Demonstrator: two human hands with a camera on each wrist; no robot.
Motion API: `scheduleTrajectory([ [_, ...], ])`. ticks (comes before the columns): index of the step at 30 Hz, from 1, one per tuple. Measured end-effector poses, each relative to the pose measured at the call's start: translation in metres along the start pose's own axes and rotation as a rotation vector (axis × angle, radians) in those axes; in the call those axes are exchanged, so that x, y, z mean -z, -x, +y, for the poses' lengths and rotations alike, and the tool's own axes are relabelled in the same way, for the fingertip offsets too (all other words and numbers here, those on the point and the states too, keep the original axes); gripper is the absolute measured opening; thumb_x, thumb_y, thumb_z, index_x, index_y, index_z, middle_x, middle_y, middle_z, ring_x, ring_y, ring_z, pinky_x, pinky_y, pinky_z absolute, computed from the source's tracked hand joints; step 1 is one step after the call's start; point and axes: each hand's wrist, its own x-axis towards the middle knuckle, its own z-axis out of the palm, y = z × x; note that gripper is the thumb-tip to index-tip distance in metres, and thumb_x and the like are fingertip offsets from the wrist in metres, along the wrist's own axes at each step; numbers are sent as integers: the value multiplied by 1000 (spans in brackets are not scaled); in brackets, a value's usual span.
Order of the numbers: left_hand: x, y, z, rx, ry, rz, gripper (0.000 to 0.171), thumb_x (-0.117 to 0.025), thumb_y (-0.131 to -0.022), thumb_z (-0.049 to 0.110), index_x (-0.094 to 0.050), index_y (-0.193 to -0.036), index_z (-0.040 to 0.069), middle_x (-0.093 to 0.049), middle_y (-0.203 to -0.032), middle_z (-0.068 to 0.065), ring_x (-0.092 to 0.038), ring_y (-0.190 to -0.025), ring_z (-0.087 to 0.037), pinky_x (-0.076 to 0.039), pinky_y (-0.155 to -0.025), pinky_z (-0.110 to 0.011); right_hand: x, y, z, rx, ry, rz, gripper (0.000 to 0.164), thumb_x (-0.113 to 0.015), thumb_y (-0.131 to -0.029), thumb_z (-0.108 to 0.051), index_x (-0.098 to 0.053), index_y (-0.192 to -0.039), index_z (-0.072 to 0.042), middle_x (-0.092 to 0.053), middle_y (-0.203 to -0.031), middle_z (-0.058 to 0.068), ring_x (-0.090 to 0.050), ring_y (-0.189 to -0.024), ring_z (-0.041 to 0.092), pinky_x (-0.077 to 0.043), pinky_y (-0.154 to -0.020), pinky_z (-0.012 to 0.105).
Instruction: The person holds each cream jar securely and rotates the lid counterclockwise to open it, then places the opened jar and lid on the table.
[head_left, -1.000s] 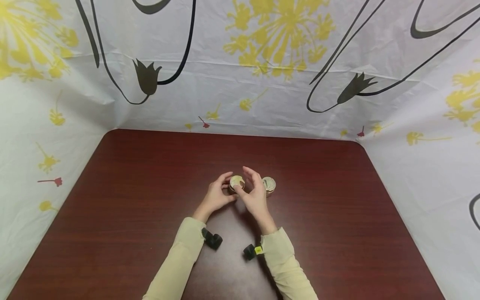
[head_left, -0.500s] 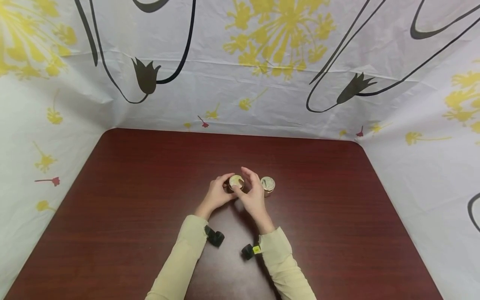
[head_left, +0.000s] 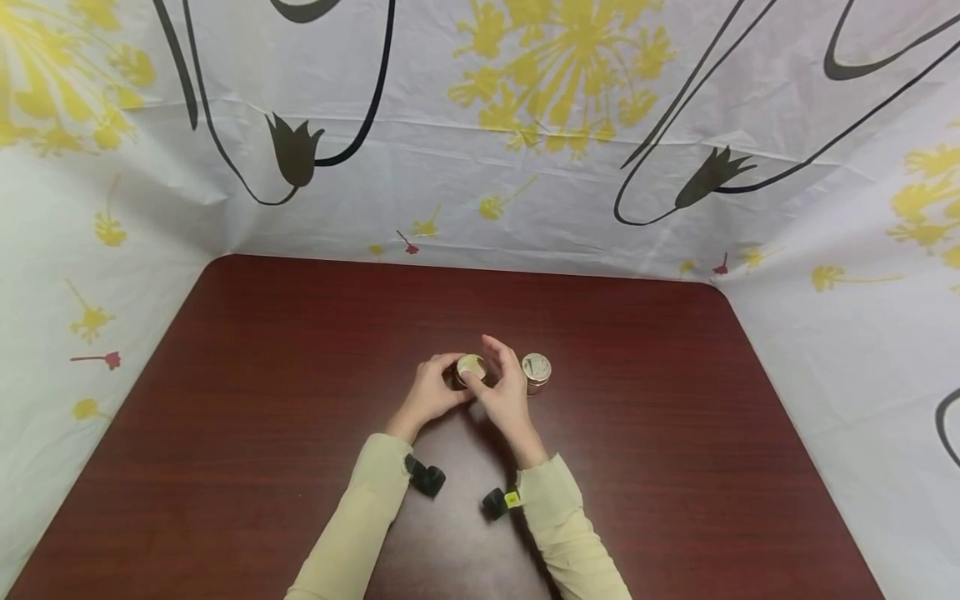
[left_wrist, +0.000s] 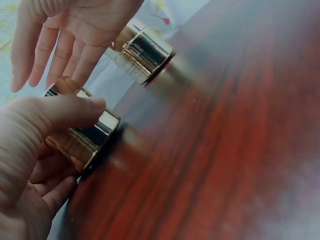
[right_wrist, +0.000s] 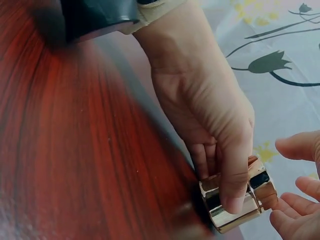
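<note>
In the head view my left hand (head_left: 429,398) grips a shiny gold jar (head_left: 471,367). Its thumb (left_wrist: 75,110) lies across the jar's side and the other fingers curl behind. The jar stands upright on the table in the left wrist view. My right hand (head_left: 510,404) is over the jar's narrower top part (right_wrist: 262,182), thumb and fingers spread. In the right wrist view its fingertips (right_wrist: 285,212) are right at that top part. The head view has the right thumb overlapping the jar's top. A second gold jar (head_left: 536,371) stands just right of my right hand.
The dark red-brown wooden table (head_left: 300,375) spreads around both hands. White cloth (head_left: 420,167) with yellow and dark flower prints hangs along its back and sides. Black wrist cameras sit on the left wrist (head_left: 427,477) and right wrist (head_left: 495,503).
The left fingers have drawn in closer around the jar, which has shifted very slightly left. The right hand has barely moved. The second jar stays where it was.
</note>
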Motion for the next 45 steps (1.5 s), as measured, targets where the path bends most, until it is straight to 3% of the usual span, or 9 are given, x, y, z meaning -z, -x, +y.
scheduleTrajectory([
  [5, 4, 2, 6, -48, 85, 29, 53, -82, -67, 8, -61, -114, -6, -63, -108, -21, -61, -100, -32, -52, -84, -39, 1, 0, -7, 3, -2, -10, 55, -70, -74, 14, -47, -124, 16, -49, -120, 33, -50, -113, 46, -41, -98, 50],
  [9, 9, 1, 17, -74, 216, 32, 54, -80, -67, -1, -57, -115, -11, -59, -110, -26, -59, -101, -39, -53, -81, -38, 2, 0, -14, 3, -42, -11, 55, -70, -75, 13, -46, -124, 16, -49, -120, 32, -48, -116, 45, -39, -100, 47],
  [12, 15, 0, 27, -82, 263, 34, 56, -80, -66, -4, -56, -116, -12, -57, -111, -28, -57, -102, -42, -54, -79, -41, 4, -1, -21, 8, -70, -1, 56, -70, -74, 13, -45, -124, 18, -48, -121, 34, -47, -116, 48, -38, -101, 48],
  [19, 26, 0, 49, -171, 273, 81, 57, -83, -62, -3, -58, -113, -7, -61, -107, -18, -59, -95, -28, -54, -78, -33, 15, -1, -39, 13, -77, -1, 59, -72, -73, 13, -46, -126, 16, -47, -125, 32, -45, -119, 45, -37, -103, 41],
  [22, 31, -1, 59, -214, 259, 97, 57, -83, -61, -3, -58, -112, -7, -62, -107, -20, -60, -97, -30, -54, -78, -33, 19, -1, -53, 25, -48, -13, 59, -73, -73, 12, -47, -125, 16, -48, -124, 32, -46, -120, 41, -37, -103, 36],
  [29, 38, 0, 77, -266, 219, 117, 58, -83, -62, 0, -60, -114, -3, -63, -99, -14, -61, -89, -24, -54, -75, -32, 24, -1, -62, 130, -69, 23, 55, -75, -68, 16, -52, -118, 19, -51, -118, 35, -52, -112, 39, -41, -98, 23],
  [37, 37, 3, 88, -269, 273, 109, 56, -82, -63, -2, -60, -114, -6, -64, -101, -18, -57, -82, -23, -51, -70, -34, 26, 1, -69, 172, -52, 68, 49, -77, -65, 14, -58, -110, 19, -57, -111, 33, -58, -102, 34, -46, -87, 16],
  [42, 31, 5, 86, -265, 299, 88, 55, -81, -63, -4, -59, -113, -9, -63, -104, -21, -56, -81, -25, -48, -69, -29, 26, 3, -72, 196, 57, 103, 46, -81, -63, 8, -63, -105, 14, -63, -105, 28, -59, -90, 30, -42, -69, 11],
  [45, 28, 5, 83, -247, 285, 74, 55, -81, -64, -3, -59, -113, -8, -62, -105, -18, -55, -84, -23, -47, -70, -25, 25, 5, -71, 207, 119, 129, 46, -83, -62, 5, -66, -104, 11, -65, -104, 25, -59, -90, 31, -37, -68, 13],
])
